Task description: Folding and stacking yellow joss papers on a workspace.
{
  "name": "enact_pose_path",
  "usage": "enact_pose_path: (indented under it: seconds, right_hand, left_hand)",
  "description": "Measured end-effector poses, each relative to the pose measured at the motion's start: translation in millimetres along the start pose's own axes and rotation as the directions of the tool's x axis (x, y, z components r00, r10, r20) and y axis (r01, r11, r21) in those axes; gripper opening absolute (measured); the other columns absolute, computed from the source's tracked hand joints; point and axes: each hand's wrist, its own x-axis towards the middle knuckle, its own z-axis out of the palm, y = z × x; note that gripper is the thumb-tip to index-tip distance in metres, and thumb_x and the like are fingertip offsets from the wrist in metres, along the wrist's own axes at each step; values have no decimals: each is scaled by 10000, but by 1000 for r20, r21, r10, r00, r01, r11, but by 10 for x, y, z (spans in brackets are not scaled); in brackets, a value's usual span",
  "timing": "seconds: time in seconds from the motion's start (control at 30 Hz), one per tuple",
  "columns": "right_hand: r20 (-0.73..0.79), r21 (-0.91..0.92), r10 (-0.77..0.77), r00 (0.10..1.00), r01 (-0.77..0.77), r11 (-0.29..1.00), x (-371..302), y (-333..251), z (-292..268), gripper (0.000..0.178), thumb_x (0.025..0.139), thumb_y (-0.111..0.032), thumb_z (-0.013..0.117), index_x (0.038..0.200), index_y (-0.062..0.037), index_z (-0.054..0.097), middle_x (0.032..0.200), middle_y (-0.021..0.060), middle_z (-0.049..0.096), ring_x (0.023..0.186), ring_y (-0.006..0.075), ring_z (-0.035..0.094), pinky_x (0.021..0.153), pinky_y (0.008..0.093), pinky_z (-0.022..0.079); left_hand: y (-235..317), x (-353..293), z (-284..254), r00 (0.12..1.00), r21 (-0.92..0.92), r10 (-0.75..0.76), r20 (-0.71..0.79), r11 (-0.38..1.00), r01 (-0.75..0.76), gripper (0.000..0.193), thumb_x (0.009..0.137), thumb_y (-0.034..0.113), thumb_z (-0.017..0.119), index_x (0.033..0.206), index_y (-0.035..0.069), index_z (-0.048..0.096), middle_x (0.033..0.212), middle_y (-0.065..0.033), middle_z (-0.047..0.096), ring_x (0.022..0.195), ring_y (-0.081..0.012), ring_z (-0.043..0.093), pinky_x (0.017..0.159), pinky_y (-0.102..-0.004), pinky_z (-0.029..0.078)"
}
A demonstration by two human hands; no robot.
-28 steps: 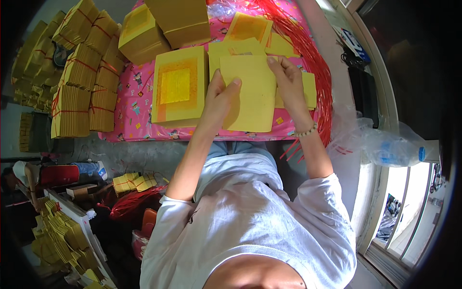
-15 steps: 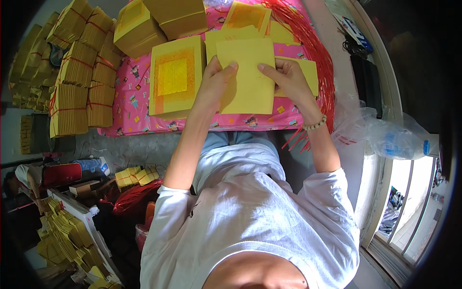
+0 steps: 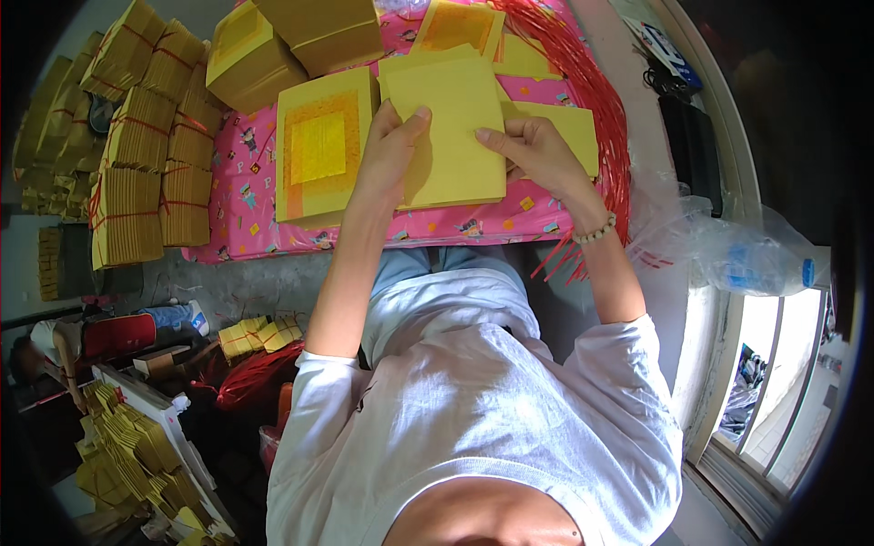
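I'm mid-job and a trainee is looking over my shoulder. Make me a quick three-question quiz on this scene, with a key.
1. Multiple choice: Where do the red strands lie relative to the printed yellow stack?
A) To its left
B) To its right
C) On top of it

2. True or false: The left hand and the right hand both hold the yellow paper.

3. Fill in the blank: The beaded bracelet is worn on the person's ____ side.

Key: 1. B; 2. True; 3. right
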Motion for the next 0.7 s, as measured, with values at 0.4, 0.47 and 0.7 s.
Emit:
enact_pose_path:
  seconds: [0.4, 0.47, 0.7]
  right_hand:
    - [46, -40, -94, 995, 96, 995, -58, 189, -80, 325, 894, -269, 646, 1015, 32, 655, 823, 44, 686, 697, 80, 649, 603, 211, 534]
    - [-7, 8, -99, 995, 99, 995, -78, 180, -52, 300, 896, -246, 645, 997, 37, 656, 811, 43, 684, 710, 92, 661, 624, 204, 537]
    - [18, 47, -95, 995, 94, 994, -157, 304, -91, 260, 894, -245, 650, 926, 13, 656, 800, 47, 676, 679, 103, 662, 559, 202, 526]
  left_hand:
    - [18, -38, 134, 977, 153, 208, -56, 968, -197, 264, 925, 72, 528, 1180, 37, 469, 1126, -83, 587, 1019, -141, 566, 854, -282, 463]
    - [3, -27, 131, 964, 189, 252, -83, 954, -233, 251, 928, 72, 526, 1169, 35, 470, 1109, -79, 586, 1003, -134, 567, 847, -280, 463]
    - [44, -42, 166, 943, 131, 318, -95, 943, -305, 280, 937, 82, 517, 1204, 26, 454, 1113, -84, 591, 1012, -122, 559, 851, -267, 451]
